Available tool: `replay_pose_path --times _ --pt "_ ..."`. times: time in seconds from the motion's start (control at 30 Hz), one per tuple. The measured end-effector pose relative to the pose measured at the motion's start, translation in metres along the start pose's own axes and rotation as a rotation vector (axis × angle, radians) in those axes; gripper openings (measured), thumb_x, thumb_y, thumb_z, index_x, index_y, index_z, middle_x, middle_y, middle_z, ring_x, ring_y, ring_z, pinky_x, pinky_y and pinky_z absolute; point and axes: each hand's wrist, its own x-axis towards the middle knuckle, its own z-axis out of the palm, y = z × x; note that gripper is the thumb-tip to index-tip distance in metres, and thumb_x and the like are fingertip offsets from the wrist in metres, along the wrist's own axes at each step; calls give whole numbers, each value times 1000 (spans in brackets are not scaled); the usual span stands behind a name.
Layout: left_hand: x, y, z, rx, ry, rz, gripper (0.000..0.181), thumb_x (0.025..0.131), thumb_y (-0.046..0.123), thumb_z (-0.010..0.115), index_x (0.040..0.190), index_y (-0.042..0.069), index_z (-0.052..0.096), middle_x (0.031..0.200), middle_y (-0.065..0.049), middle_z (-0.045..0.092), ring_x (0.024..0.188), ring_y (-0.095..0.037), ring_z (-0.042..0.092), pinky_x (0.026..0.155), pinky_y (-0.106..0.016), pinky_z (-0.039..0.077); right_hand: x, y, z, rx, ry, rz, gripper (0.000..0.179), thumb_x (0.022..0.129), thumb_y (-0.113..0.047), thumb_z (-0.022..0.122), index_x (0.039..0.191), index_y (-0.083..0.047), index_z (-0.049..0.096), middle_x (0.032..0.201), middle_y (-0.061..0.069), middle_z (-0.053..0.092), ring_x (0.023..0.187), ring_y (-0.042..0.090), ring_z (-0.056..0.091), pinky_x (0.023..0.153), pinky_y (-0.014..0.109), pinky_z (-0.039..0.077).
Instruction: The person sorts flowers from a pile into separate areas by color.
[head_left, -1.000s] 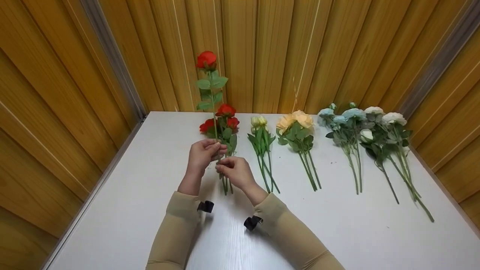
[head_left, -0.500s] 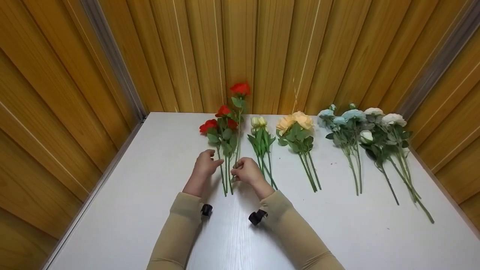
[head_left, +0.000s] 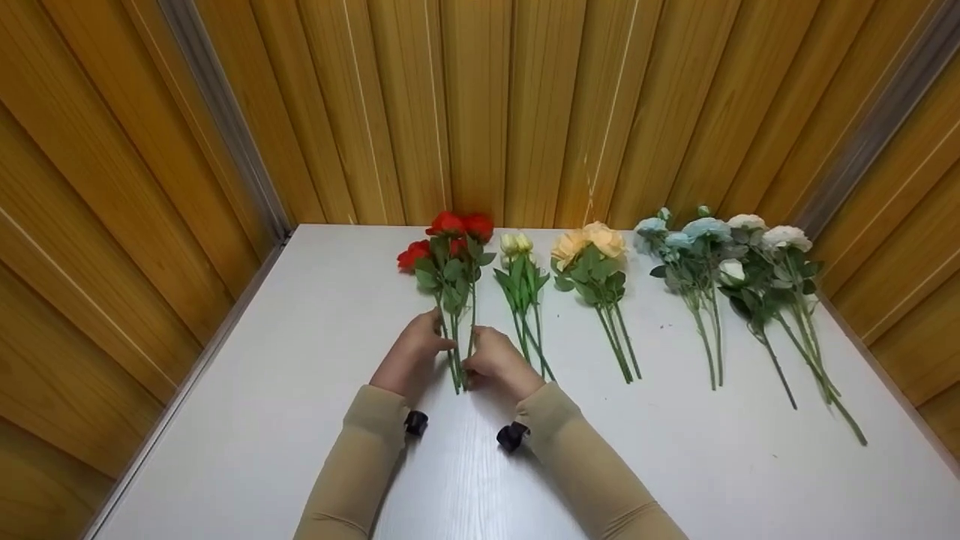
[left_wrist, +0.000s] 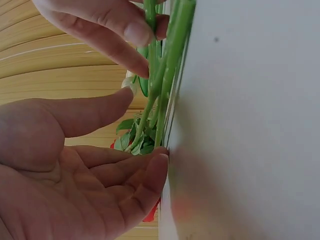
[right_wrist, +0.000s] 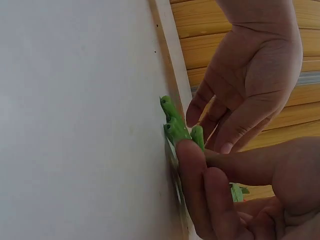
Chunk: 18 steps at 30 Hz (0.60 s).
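Note:
Several red roses (head_left: 447,223) lie together on the white table, blooms toward the back wall. At the left of their stems (head_left: 454,330) is my left hand (head_left: 415,346), thumb and fingers apart; in the left wrist view its fingertips (left_wrist: 161,159) reach the stems low at the tabletop. My right hand (head_left: 499,358) pinches a rose stem on the right side of the bunch, near the lower ends. Cut stem ends (right_wrist: 172,129) poke out beside its fingertips in the right wrist view.
Just right of the roses lie pale yellow tulips (head_left: 517,244). Farther right are peach flowers (head_left: 600,240), blue flowers (head_left: 706,229) and white flowers (head_left: 786,238), all with long stems. Wood-panelled walls (head_left: 480,112) enclose the white table (head_left: 262,420).
The single red rose, held upright in both hands earlier, has come down rightward onto the other roses in my right hand. My left hand has let go and moved down to the stems.

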Motion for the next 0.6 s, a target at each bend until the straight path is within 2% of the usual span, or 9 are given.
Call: replay_pose_path --times 0.17,0.27,0.37,0.47,0.53,0.6 --pt "1 -1 2 -41 -11 15 63 89 -7 69 149 -2 49 146 -24 58 145 -38 46 122 -53 35 -1 1 1 5 -7 -2 75 81 -7 78 147 9 47 129 28 67 109 37 69 103 44 54" --pt "3 -2 0 -64 -13 -12 61 89 -6 70 147 -2 51 147 -22 58 146 -37 45 124 -52 34 -2 -1 -1 -1 -9 -7 75 84 -11 77 148 9 45 124 27 70 105 38 72 105 44 53" --pt "5 -4 -5 -33 -12 -47 63 91 0 72 149 -2 48 147 -24 57 145 -38 47 122 -52 36 -6 -2 -4 15 -39 10 78 88 -17 75 152 9 38 107 25 75 91 35 76 105 40 53" --pt "3 -5 -14 36 -7 -97 67 95 12 71 153 -4 42 151 -26 52 145 -41 45 122 -52 36 -16 1 -14 76 -111 61 79 94 -20 71 157 4 31 82 19 76 62 29 74 88 36 61" --pt "-1 -6 -21 51 -10 -130 70 98 19 68 155 -5 37 156 -27 46 148 -42 41 124 -53 33 -25 7 -28 87 -151 93 77 96 -22 70 159 -1 30 79 13 74 56 23 71 73 37 63" --pt "-5 -8 -30 60 -10 -143 70 100 24 64 156 -6 35 159 -27 42 150 -42 37 125 -54 30 -33 16 -48 67 -168 89 74 98 -23 70 159 -4 33 83 11 73 59 20 71 67 38 62"
